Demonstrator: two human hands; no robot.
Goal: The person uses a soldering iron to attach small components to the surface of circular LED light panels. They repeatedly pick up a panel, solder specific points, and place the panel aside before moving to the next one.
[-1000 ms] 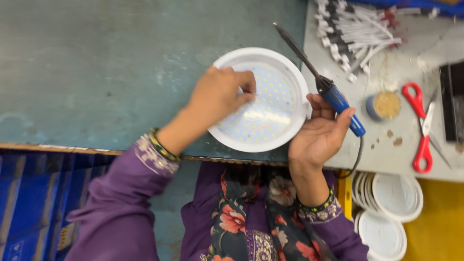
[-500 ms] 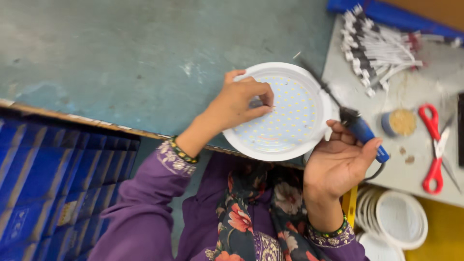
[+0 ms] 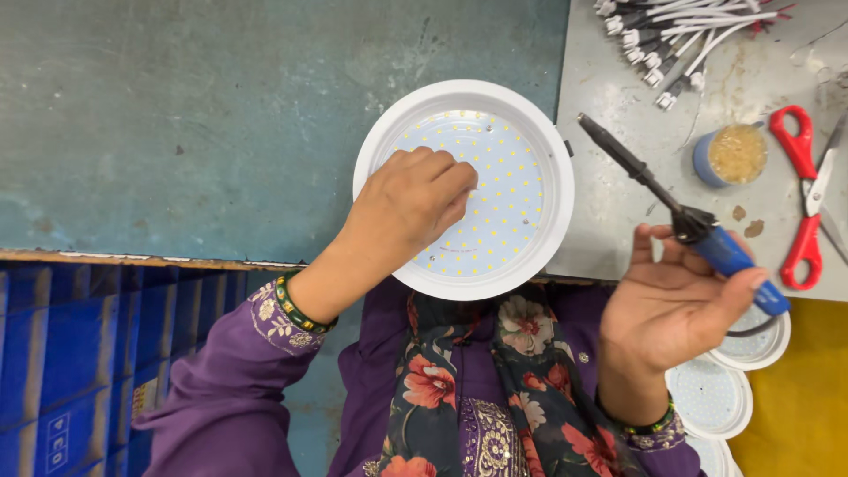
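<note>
**Left hand on LED panel, right hand holding soldering iron off the bench edge**

Round white LED light panel [image 3: 495, 190] sits on the bench, straddling the seam between the teal table top [image 3: 221, 115] and the grey sheet [image 3: 671, 141]. Its near rim overhangs the front bench edge slightly, above the person's lap.

Left hand [image 3: 411, 203] rests on the panel face, fingers curled, tips pinched down onto the LED board left of centre. Can't tell if anything small is held in the pinch.

Right hand [image 3: 676, 305] is palm up, fingers loosely closed round the blue handle of the soldering iron [image 3: 680, 221]. Tip points up-left, in the air just right of the panel rim, not touching it.

Room: teal surface left of the panel is bare and wide. Right side is tight: small tub of flux [image 3: 733, 155], red scissors [image 3: 804, 194], bundle of white wired connectors [image 3: 680, 40] at the far edge. Stack of white light housings [image 3: 715, 397] below the right hand. Blue crates [image 3: 79, 353] under the bench front, left.
</note>
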